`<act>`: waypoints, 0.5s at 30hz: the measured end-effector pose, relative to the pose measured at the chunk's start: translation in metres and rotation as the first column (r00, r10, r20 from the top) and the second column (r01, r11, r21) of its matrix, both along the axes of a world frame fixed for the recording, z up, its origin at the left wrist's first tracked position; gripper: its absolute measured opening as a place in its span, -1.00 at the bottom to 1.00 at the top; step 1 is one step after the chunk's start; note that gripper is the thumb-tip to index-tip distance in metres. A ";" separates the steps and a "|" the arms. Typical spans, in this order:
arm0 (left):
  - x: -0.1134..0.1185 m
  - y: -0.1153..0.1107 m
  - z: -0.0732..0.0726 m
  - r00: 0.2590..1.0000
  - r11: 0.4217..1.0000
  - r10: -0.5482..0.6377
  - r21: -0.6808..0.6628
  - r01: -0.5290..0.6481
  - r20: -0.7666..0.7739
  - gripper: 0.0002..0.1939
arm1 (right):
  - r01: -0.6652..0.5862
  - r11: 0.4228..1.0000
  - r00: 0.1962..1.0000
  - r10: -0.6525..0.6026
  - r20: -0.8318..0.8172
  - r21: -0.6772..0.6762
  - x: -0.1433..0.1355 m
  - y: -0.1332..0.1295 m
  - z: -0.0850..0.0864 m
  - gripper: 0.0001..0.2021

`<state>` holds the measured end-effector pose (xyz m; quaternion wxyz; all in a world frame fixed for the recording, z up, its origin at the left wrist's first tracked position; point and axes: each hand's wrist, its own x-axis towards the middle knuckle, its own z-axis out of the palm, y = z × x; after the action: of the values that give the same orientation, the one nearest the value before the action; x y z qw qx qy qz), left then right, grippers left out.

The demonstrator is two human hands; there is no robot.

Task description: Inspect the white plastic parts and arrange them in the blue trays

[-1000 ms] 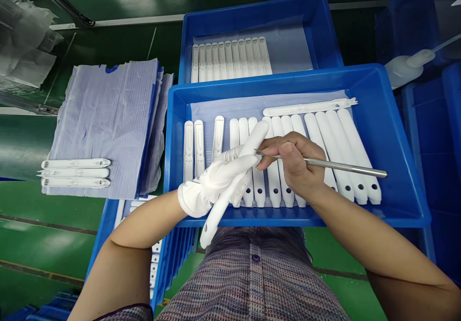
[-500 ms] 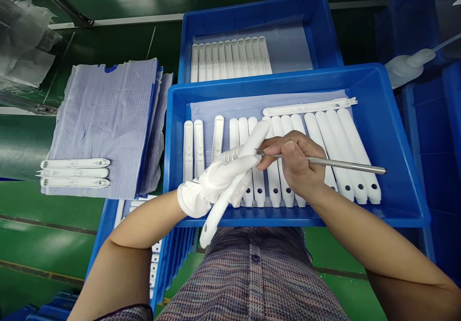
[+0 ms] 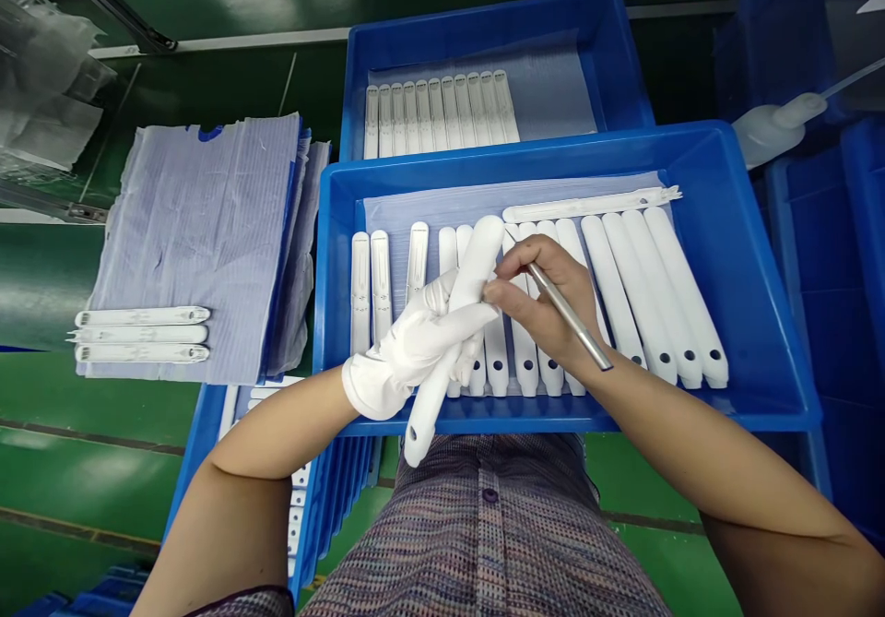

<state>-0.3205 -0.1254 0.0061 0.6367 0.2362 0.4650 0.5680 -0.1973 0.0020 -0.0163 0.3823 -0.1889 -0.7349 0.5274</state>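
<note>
My left hand [image 3: 415,345], in a white glove, is wrapped round a long white plastic part [image 3: 476,262] with a rounded top and a hole near its lower end. The part slants over the front of a blue tray [image 3: 767,359]. My bare right hand [image 3: 549,299] holds a thin metal rod-like tool [image 3: 571,317], its back end pointing down to the right. Thumb and fingertips of that hand are at the right edge of the part; the tool's tip is hidden. Beneath both hands, several similar white parts [image 3: 660,303] lie in a row in the tray.
Behind stands another blue tray [image 3: 484,22] with a row of white parts. At left, three white parts [image 3: 142,334] lie on stacked lilac sheets [image 3: 207,220]. A white squeeze bottle [image 3: 771,133] is at the right, and stacked blue trays [image 3: 346,497] stand below left.
The white part has turned more upright in my left hand. The metal tool has swung round in my right hand, its back end now lower and nearer my wrist.
</note>
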 end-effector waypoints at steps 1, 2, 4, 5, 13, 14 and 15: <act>0.000 0.000 -0.001 1.000 1.000 0.002 0.005 -0.002 -0.020 -0.71 | -0.012 1.000 1.000 0.011 0.017 0.006 -0.001 -0.001 0.000 -0.66; 0.000 0.000 -0.001 0.999 1.000 0.008 0.008 -0.008 -0.035 -0.71 | -0.019 1.000 0.999 0.019 0.029 0.004 -0.002 -0.002 0.001 -0.67; 0.000 0.000 -0.003 0.999 1.000 0.012 0.004 -0.012 -0.048 -0.71 | -0.033 0.999 0.998 0.035 0.048 -0.029 -0.002 -0.004 0.002 -0.72; 0.000 0.000 -0.004 0.999 1.000 0.010 0.005 -0.010 -0.045 -0.72 | -0.042 0.997 0.998 0.045 0.052 -0.059 -0.002 -0.004 0.002 -0.74; -0.002 0.000 -0.004 1.000 0.997 -0.004 0.083 0.005 -0.012 -0.73 | -0.068 0.890 0.997 0.080 0.007 -0.451 -0.001 -0.004 -0.002 -0.94; -0.003 0.000 -0.004 1.000 0.996 -0.006 0.092 0.007 -0.012 -0.73 | -0.087 0.867 0.995 0.097 -0.006 -0.491 -0.001 -0.004 -0.003 -0.94; -0.003 0.000 -0.005 1.000 0.995 -0.006 0.100 0.007 -0.014 -0.72 | -0.111 0.842 0.993 0.117 -0.022 -0.528 -0.002 -0.004 -0.002 -0.92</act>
<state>-0.3234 -0.1256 0.0015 0.6229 0.2731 0.4394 0.5868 -0.1993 -0.0020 -0.0188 0.2797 -0.2455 -0.5736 0.7297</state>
